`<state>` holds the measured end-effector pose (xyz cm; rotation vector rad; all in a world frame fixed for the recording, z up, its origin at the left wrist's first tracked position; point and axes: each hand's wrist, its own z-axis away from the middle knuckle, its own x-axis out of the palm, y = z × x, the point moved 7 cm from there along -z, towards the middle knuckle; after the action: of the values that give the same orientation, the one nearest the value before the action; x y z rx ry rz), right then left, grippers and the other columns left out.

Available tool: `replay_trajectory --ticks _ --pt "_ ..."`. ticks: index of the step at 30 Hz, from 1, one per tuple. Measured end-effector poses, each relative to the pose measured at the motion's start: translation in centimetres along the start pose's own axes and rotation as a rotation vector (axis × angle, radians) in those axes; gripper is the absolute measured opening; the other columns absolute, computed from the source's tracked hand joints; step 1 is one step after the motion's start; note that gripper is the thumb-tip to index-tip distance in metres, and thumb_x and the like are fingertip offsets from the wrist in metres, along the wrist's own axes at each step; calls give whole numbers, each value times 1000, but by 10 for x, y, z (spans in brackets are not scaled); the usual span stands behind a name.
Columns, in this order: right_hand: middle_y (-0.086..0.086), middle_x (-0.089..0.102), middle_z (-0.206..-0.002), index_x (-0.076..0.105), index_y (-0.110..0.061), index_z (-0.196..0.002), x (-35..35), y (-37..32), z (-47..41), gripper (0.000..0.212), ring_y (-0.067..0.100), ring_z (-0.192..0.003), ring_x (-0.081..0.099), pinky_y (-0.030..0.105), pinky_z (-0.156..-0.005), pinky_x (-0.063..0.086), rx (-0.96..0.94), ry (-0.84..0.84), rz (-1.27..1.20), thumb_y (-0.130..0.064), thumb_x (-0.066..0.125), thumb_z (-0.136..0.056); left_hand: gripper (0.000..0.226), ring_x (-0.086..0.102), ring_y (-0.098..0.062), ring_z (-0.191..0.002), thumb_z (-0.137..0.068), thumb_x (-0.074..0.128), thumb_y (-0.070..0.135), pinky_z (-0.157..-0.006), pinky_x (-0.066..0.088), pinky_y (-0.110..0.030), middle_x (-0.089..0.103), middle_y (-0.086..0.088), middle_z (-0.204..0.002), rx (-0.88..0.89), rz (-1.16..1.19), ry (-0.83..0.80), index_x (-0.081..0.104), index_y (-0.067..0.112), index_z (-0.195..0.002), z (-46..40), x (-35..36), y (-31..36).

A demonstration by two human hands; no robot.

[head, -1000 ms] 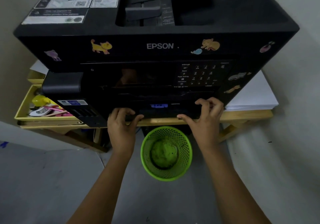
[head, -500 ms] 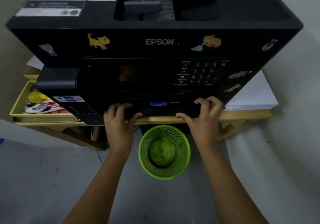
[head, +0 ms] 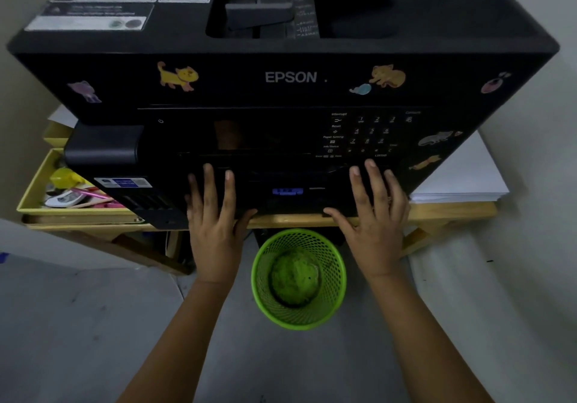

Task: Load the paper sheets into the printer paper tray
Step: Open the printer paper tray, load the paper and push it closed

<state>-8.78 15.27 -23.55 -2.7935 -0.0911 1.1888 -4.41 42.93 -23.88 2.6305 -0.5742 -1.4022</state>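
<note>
Black Epson printer [head: 290, 78] on a wooden table [head: 452, 212]. White paper stack [head: 462, 181] right of it, touching. Green mesh bin [head: 299, 278] below. Left hand [head: 215, 224] and right hand [head: 374, 218], fingers straight, flat against paper tray front [head: 287, 196], gripping nothing.

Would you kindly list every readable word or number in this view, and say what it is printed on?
"EPSON" on the printer front.
"Interrupt", "Reset", "Paper Setting", digits 1 to 9 on the control panel.
White labels on the lid: too blurred to read.
Blue label at lower left: too small.
</note>
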Motion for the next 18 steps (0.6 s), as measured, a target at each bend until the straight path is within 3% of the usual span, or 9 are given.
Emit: replay_trajectory --ticks 4,7,11,18 --pt "4 45 -168 36 -21 -168 0 4 -4 98 37 -134 54 54 -108 48 52 -29 10 -73 70 -92 80 36 -44 -153 -99 70 48 -122 34 -54 35 -19 -167 17 -95 70 39 6 -159 -5 -10 0" --pt "0 39 -166 39 -25 -167 3 7 -8 98 39 -121 57 53 -103 50 48 -64 3 -75 70 -90 80 45 -44 -146 -100 67 52 -119 37 -53 36 -17 -167 -17 -113 55 37 9 -161 -6 -11 -2" --pt "0 37 -162 33 -29 -166 3 9 -12 99 40 -118 59 53 -102 49 34 -102 -19 -75 73 -88 80 45 -44 -146 -102 63 53 -119 36 -52 35 -15 -168 -38 -114 34 34 11 -163 -6 -10 -1" --pt "2 39 -157 39 -30 -159 2 12 -20 100 40 -118 54 56 -101 50 62 -162 -52 -70 83 -80 87 46 -45 -142 -97 68 57 -117 34 -52 39 -15 -165 -70 -160 -6 33 15 -164 -12 -14 -1"
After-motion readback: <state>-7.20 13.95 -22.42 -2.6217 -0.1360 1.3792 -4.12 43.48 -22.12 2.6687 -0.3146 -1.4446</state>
